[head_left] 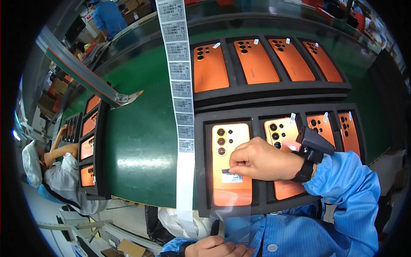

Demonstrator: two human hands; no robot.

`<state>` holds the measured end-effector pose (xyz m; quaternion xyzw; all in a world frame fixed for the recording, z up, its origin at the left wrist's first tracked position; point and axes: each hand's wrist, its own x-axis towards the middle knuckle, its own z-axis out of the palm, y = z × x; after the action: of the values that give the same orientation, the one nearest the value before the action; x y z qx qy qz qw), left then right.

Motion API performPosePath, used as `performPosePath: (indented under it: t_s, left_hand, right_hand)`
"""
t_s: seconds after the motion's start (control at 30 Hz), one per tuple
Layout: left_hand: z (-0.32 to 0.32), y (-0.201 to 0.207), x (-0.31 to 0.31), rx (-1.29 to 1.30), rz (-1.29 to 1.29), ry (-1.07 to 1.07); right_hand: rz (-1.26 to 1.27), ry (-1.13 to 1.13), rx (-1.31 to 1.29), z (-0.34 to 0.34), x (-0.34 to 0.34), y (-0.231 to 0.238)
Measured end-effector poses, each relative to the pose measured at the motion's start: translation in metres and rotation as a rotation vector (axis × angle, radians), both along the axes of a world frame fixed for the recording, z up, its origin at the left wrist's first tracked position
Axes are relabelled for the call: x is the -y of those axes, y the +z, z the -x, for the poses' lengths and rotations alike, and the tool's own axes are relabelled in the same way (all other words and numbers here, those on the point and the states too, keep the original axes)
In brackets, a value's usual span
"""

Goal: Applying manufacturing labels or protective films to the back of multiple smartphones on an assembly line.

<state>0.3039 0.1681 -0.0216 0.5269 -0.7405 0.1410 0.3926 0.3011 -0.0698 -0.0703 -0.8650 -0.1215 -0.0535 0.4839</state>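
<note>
In a black foam tray an orange phone lies back side up, with a small white label on its lower half. My right hand is over this phone, thumb and fingers pinched together at the label's upper edge. A small dark strip shows by the fingertips; what they grip is unclear. At the bottom edge my left hand is closed around a black stick-like thing, its lower part hidden. A clear film stretches from the phone's lower end down toward this hand.
A long strip of printed labels hangs left of the tray over the green work surface. Behind stands another foam tray of orange phones. A metal arm slants across upper left. A co-worker sits left beside more phone trays.
</note>
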Motion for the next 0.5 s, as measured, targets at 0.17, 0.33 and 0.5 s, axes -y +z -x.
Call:
performPosePath:
  t_s: [0.17,0.33,0.5]
  left_hand:
    - [-0.003,0.003,-0.001,0.016,-0.004,-0.001]
    - [-0.004,0.009,0.005,0.073,0.008,0.036]
    - [-0.013,0.021,0.012,0.155,-0.001,0.133]
  right_hand:
    - [0.546,-0.065,0.209,0.008,-0.006,0.017]
    - [0.712,-0.168,0.337,-0.008,-0.006,0.010]
    - [0.707,-0.259,0.327,-0.021,0.001,0.006]
